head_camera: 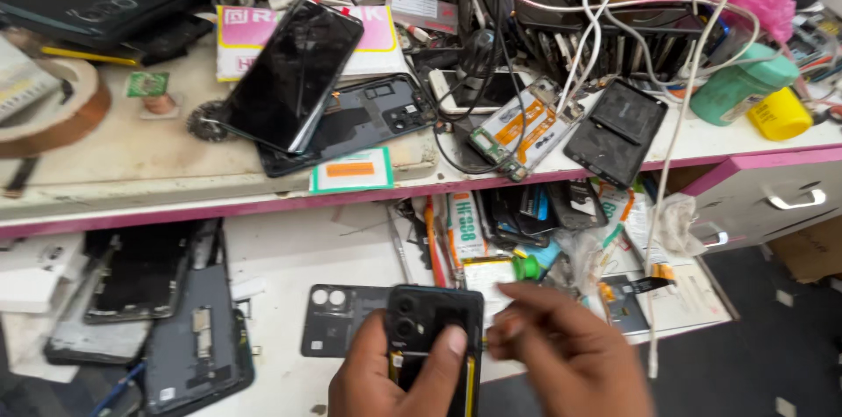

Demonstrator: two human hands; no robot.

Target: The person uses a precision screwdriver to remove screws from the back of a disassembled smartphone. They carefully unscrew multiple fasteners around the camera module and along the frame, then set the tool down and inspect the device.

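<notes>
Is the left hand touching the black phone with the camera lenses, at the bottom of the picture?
Touching. The head view shows the left hand wrapped around the black phone, its thumb pressed flat on the phone's back just below the lenses, with no gap visible.

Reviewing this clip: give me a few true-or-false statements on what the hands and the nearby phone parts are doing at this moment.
1. The left hand holds a black phone, thumb on its back. True.
2. The right hand grips a screwdriver. False: no tool shows; it is blurred beside the phone.
3. A grey back cover lies in the open drawer. True.
4. The yellow bottle stands in the drawer. False: it lies on the upper worktop.
</notes>
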